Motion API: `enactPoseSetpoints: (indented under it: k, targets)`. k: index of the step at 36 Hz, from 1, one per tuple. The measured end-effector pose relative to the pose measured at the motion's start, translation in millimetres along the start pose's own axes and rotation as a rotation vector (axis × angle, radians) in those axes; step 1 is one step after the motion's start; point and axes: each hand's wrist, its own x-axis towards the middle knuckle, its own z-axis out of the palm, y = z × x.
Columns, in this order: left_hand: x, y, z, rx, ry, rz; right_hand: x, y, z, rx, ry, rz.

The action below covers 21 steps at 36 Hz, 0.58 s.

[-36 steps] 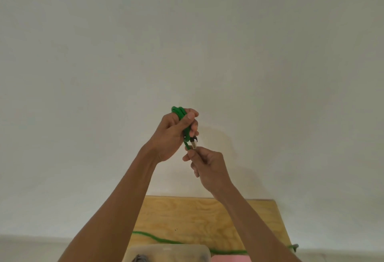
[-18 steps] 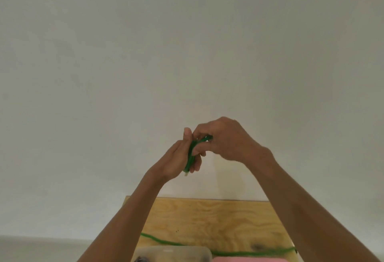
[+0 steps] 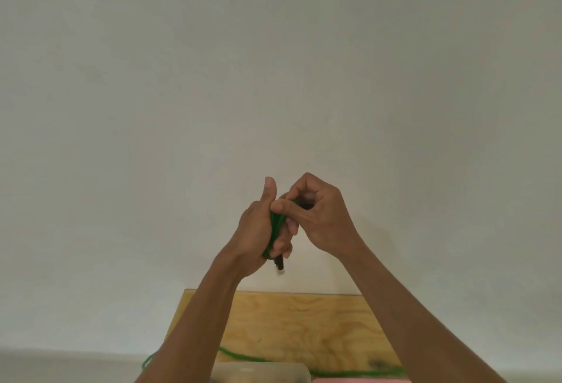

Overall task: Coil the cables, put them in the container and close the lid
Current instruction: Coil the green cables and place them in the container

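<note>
Both hands raised before a pale wall, working a green cable bundle.

Head view: the container (image 3: 261,373) is cut off at the bottom edge. The left hand (image 3: 258,230) wraps the coiled green cable (image 3: 275,224), thumb upright, dark plug poking out below; the right hand (image 3: 316,218) pinches its top. A loose green cable (image 3: 243,357) lies across the wooden table (image 3: 304,322).

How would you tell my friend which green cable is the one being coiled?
Look above the wooden table, in front of the pale wall, where two hands meet. The bundled green cable sits in the left hand, a dark plug poking out below. The other green cable lies stretched flat on the table.
</note>
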Motion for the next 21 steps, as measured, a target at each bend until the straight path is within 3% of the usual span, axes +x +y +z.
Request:
enactPoseSetpoints:
  k: [6,13,17,21]
  targets:
    - [7.4,0.4,10.3,0.029,0.389,0.162,-2.9,-0.7,2.2,-0.112,0.173,-0.055]
    - [7.9,-8.9,14.2,0.105,0.507,0.251,-2.1,0.8,7.0,-0.108,0.219,-0.026]
    - [12.5,-15.4,17.4,0.061,0.666,0.24,-0.9,0.8,15.8,-0.151,0.228,0.006]
    - [16.1,-13.6,11.5,0.016,0.823,0.196,-4.1,-0.8,23.8,-0.387,0.165,-0.06]
